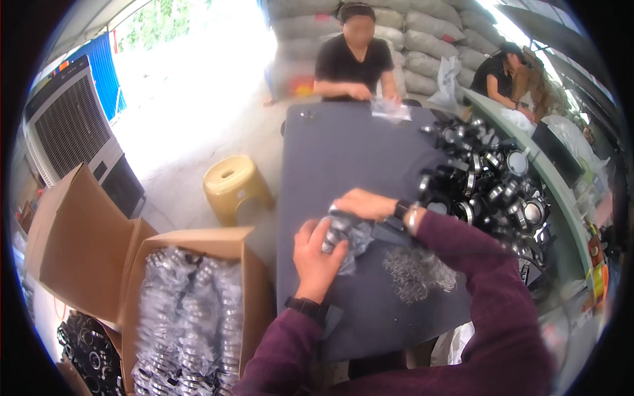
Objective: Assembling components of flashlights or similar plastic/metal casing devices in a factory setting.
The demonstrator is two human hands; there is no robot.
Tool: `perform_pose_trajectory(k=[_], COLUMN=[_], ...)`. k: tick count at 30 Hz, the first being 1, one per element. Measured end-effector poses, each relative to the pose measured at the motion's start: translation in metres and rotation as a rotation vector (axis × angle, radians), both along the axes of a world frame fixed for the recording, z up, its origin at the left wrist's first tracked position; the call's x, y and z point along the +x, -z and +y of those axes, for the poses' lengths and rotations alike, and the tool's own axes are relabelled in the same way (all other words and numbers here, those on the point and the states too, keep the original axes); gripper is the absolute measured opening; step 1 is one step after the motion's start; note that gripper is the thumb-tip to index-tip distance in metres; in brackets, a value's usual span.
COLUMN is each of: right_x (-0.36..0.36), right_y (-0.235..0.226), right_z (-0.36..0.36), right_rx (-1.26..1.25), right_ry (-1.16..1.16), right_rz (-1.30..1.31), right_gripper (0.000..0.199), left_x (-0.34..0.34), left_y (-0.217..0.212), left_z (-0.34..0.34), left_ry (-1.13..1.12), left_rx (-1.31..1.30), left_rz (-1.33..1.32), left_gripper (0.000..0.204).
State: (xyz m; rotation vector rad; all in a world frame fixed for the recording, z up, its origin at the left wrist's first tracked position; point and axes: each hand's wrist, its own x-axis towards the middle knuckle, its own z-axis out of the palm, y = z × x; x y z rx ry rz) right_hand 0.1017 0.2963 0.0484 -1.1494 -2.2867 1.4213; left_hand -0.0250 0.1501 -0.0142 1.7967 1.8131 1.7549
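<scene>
Item: clear plastic bag (349, 239) with a dark round part inside, near-centre of the grey worktop (343, 155), where I have my left hand (317, 254) clenched under it and right hand (367, 203) grasping its top, steadying it between the heap of loose parts (492, 181) at right and the carton of bagged pieces (191, 310) at left.

One grey table (343, 152), one yellow stool (231, 185), one open cardboard box (198, 241) of bagged pieces — too many to count. Two other people sit beyond: one at the far end (353, 59), one to the right (495, 76). One loose heap of black-and-silver parts (489, 178), uncountable.
</scene>
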Motion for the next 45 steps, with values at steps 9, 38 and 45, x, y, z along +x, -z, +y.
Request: perform_pose_trajectory(k=[9,38,45], right_x=[-0.008,0.117,0.129], right_y=[0.009,-0.036,-0.033], right_z=[-0.024,-0.013,0.051], right_rx=[0.01,0.693,0.899], right_ry=[0.05,0.312,0.467], right_rz=[0.024,-0.087,-0.337], right_gripper=[0.045,0.04,0.035], left_x=[0.002,0.001,0.001], left_y=[-0.003,0.002,0.001], left_z=[0.002,0.003,0.001], left_ry=[-0.002,0.012,-0.021], left_rx=[-0.002,0.041,0.033], left_rz=[0.032,0.019,0.034], left_gripper=[0.054,0.047,0.048])
